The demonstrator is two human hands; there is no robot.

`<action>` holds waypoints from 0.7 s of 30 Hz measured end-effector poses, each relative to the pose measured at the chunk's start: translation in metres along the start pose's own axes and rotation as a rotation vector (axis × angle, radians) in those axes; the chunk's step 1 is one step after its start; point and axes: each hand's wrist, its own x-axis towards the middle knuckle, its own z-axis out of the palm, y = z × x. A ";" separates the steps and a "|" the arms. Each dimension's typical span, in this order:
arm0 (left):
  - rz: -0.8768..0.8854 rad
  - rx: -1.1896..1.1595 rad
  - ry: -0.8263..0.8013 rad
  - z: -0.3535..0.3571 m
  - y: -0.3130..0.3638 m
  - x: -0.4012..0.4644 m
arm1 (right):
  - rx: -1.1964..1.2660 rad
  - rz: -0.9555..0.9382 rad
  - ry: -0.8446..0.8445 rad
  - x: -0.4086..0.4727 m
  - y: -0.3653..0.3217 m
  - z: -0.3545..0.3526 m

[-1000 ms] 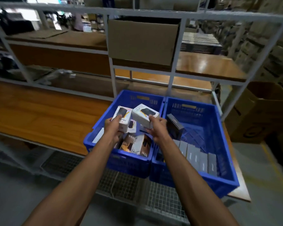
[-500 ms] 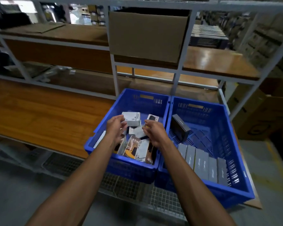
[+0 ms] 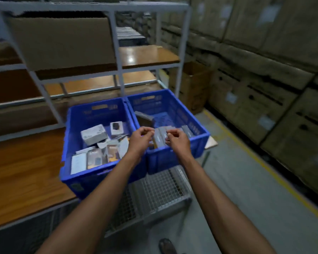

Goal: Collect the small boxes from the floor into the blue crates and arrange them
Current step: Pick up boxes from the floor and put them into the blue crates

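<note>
We see two blue crates side by side on the wooden shelf board (image 3: pixel 22 173). The left crate (image 3: pixel 84 178) holds a loose jumble of small boxes: a white box (image 3: pixel 93 134) lies tilted near its middle, another white box with a dark picture (image 3: pixel 116 128) stands at about one o'clock from it, and several flat packs (image 3: pixel 92 159) lie toward the near wall. The right crate (image 3: pixel 200 132) holds a row of grey boxes (image 3: pixel 159 137) standing on edge, with one dark box (image 3: pixel 145 118) tilted against its far-left corner.

Our left hand (image 3: pixel 140 138) hovers over the shared rim between the crates, fingers loosely curled, holding nothing we can make out. Our right hand (image 3: pixel 176 140) hangs just beside it at three o'clock, over the near part of the right crate, fingers curled likewise and apparently empty. The two hands are close but apart. The white boxes lie at nine o'clock from the left hand; the grey row sits between and just beyond both hands.

A large cardboard carton (image 3: pixel 62 41) sits on the upper shelf at eleven o'clock.
</note>
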 end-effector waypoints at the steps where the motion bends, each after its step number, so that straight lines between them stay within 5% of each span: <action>1: -0.001 0.018 -0.060 0.012 -0.006 -0.012 | -0.011 0.003 0.046 -0.016 0.009 -0.019; 21: 0.020 0.362 -1.029 0.296 -0.125 -0.433 | -0.069 0.348 0.879 -0.487 0.174 -0.388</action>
